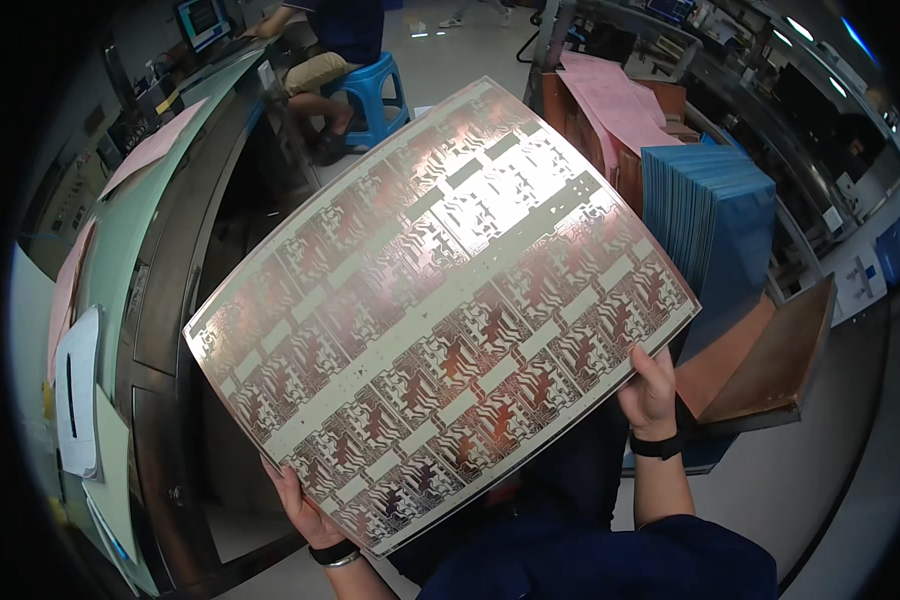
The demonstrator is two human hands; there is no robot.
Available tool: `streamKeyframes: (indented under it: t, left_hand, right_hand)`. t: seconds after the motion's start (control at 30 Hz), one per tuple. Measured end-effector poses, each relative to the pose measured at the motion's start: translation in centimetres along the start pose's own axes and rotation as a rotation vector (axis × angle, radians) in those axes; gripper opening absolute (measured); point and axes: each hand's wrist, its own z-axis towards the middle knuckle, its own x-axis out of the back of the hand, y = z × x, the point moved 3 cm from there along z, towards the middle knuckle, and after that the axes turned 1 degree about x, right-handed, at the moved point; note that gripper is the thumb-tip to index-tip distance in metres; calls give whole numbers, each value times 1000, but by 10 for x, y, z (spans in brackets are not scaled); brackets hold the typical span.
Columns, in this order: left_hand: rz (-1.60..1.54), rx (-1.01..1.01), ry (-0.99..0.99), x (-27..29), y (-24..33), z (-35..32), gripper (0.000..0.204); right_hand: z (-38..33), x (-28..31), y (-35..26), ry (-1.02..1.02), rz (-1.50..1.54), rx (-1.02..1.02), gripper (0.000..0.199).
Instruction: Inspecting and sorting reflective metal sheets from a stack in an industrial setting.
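Note:
A large copper-and-cream printed circuit board panel (440, 330), etched with rows of repeated circuit patterns, is held up tilted in front of me. My left hand (305, 510) grips its lower left edge, and most of those fingers are hidden behind the panel. Along the right part of the near edge, my right hand (650, 390) closes on the panel, its thumb at the edge. Light glares white off the upper right of the panel's face.
Left of me stands a dark desk (165, 420) with a green top and papers (78, 390). Blue boards (710, 215) stand stacked at right, beside copper panels and pink sheets (620, 100). Past the panel, a person sits on a blue stool (378, 95) near a monitor (202, 25).

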Motion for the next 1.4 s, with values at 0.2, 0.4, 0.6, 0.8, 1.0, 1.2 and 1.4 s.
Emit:
streamKeyframes:
  t: [0.2, 0.4, 0.6, 0.8, 1.0, 1.2, 1.4]
  left_hand:
    - [4, 6, 14, 1, -2, 2, 43]
    - [36, 36, -20, 3, -2, 2, 46]
    - [60, 23, -4, 1, -3, 3, 45]
    - [35, 12, -9, 6, -2, 1, 45]
    - [-25, 10, -7, 13, -5, 0, 45]
    - [-22, -9, -41, 19, -2, 2, 47]
    - [-16, -42, -28, 14, 4, 5, 52]
  right_hand:
    - [-1, -2, -3, -5, -9, 3, 52]
    - [-1, -2, -3, -7, -28, -8, 54]
    - [-1, 1, -1, -18, -24, 8, 56]
    - [-4, 0, -3, -19, -2, 13, 56]
    - [-6, 3, -2, -26, -1, 16, 54]
    - [-6, 2, -3, -32, 20, 23, 54]
    - [-3, -6, -4, -94, 37, 55, 53]
